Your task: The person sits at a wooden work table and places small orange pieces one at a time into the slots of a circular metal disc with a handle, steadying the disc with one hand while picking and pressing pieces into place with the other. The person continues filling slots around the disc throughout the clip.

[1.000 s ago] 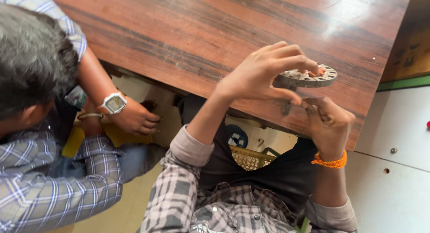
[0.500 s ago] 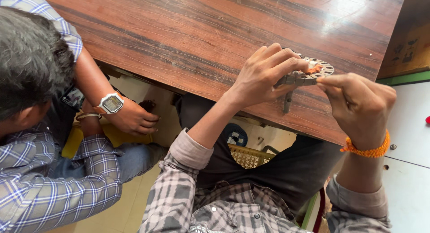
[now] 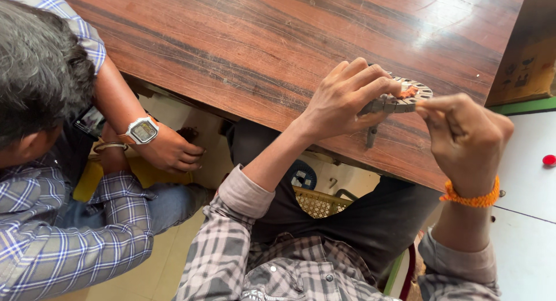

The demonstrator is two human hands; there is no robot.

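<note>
Right hand [image 3: 463, 136] now beside disc [image 3: 412, 94]

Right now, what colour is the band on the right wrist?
Orange; the band shows best in the head view, just below the right hand.

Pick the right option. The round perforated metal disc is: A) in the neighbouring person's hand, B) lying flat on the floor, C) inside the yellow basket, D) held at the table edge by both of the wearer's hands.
D: the left hand grips the metal disc while the right hand pinches its rim, over the wooden table.
</note>
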